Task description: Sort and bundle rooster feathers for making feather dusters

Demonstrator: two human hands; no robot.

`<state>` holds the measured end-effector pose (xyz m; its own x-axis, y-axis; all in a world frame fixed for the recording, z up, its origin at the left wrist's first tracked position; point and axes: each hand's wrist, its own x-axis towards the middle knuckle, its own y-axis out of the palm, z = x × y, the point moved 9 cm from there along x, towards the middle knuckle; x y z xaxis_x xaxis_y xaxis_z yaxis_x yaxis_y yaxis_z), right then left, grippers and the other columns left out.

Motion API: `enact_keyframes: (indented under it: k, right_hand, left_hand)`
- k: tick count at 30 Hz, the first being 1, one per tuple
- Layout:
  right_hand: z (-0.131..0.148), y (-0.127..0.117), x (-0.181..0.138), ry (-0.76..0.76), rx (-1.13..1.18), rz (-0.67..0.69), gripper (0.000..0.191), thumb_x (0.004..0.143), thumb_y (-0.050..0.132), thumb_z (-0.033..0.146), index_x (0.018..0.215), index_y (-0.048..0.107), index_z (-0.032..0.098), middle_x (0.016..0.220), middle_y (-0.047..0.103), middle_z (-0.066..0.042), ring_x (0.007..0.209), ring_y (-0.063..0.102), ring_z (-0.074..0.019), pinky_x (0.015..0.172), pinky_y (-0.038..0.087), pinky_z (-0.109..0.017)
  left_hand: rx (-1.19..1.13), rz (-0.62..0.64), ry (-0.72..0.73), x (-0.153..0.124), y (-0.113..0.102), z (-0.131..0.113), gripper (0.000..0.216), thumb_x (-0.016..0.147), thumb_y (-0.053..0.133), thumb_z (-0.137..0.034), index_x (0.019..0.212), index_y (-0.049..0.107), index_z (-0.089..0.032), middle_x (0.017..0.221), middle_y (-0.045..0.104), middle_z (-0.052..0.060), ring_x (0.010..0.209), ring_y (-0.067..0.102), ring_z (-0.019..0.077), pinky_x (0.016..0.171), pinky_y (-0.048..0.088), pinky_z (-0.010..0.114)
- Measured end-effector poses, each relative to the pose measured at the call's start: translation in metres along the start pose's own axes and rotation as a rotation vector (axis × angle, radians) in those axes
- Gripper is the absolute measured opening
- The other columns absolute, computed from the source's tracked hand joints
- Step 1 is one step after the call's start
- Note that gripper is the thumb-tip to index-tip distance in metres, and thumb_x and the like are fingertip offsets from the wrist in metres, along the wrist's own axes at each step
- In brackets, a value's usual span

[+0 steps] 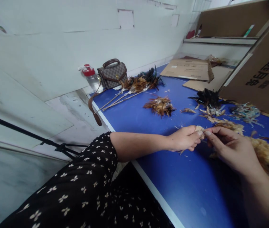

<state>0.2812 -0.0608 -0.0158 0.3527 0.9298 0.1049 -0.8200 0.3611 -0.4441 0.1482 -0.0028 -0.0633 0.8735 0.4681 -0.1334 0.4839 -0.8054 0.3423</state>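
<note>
My left hand (pixel 183 139) is closed around a small bundle of pale tan feathers (pixel 199 128), whose tufted top pokes out above the fist. Thumb and forefinger of my right hand (pixel 235 150) pinch at the same bundle, right against the left fingertips. Most of the bundle is hidden inside the left fist. Beside and under my right forearm lies a large heap of tan feathers (pixel 268 152). Loose tan feathers (pixel 234 126) are spread just beyond my hands, with a clump of black feathers (pixel 209 99) behind them.
On the blue table (pixel 134 117) lie a brown feather clump (pixel 160 106), feather-tipped sticks (pixel 115 100) and a bluish-grey tangle (pixel 245 112). A handbag (pixel 113 74) and red-capped bottle (pixel 91 77) stand by the wall. Cardboard sheets (pixel 187 69) lie at the back; a large carton (pixel 259 66) stands right.
</note>
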Motion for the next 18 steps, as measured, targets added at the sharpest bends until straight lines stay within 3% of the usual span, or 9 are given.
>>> enact_keyframes:
  k: [7,12,15,18]
  right_hand:
    - [-0.001,0.003,0.0,0.024,0.026,0.033,0.079,0.071,0.098,0.093,0.103,0.075,0.024,0.079,0.075,-0.004,0.06,0.062,-0.0193,0.047,0.056,-0.03]
    - [0.003,0.015,0.001,-0.06,-0.095,0.172,0.079,0.092,0.071,0.104,0.105,0.071,0.026,0.073,0.07,-0.002,0.061,0.061,-0.0203,0.052,0.056,-0.032]
    - [0.0,0.015,0.004,-0.116,-0.243,0.201,0.066,0.101,0.061,0.094,0.105,0.067,0.028,0.074,0.072,-0.003,0.062,0.066,-0.0231,0.059,0.058,-0.036]
    - [-0.005,0.001,0.011,-0.146,-0.366,0.121,0.049,0.097,0.067,0.079,0.099,0.065,0.03,0.07,0.071,-0.005,0.06,0.066,-0.0256,0.061,0.054,-0.04]
  left_hand:
    - [0.031,0.031,0.018,-0.004,0.006,-0.008,0.024,0.123,0.052,-0.034,0.101,0.051,-0.022,0.075,0.039,-0.011,0.055,0.033,0.0064,0.054,0.033,0.017]
    - [0.015,-0.049,0.048,-0.005,0.0,-0.01,0.025,0.124,0.05,-0.032,0.102,0.05,-0.023,0.073,0.04,-0.011,0.052,0.033,0.0055,0.052,0.031,0.018]
    - [0.005,-0.049,0.035,-0.004,-0.001,-0.008,0.025,0.125,0.049,-0.031,0.101,0.05,-0.023,0.072,0.039,-0.012,0.051,0.032,0.0054,0.051,0.029,0.018]
    - [-0.011,-0.041,0.046,-0.004,-0.002,-0.009,0.026,0.124,0.051,-0.034,0.1,0.049,-0.023,0.072,0.038,-0.012,0.052,0.03,0.0054,0.052,0.028,0.018]
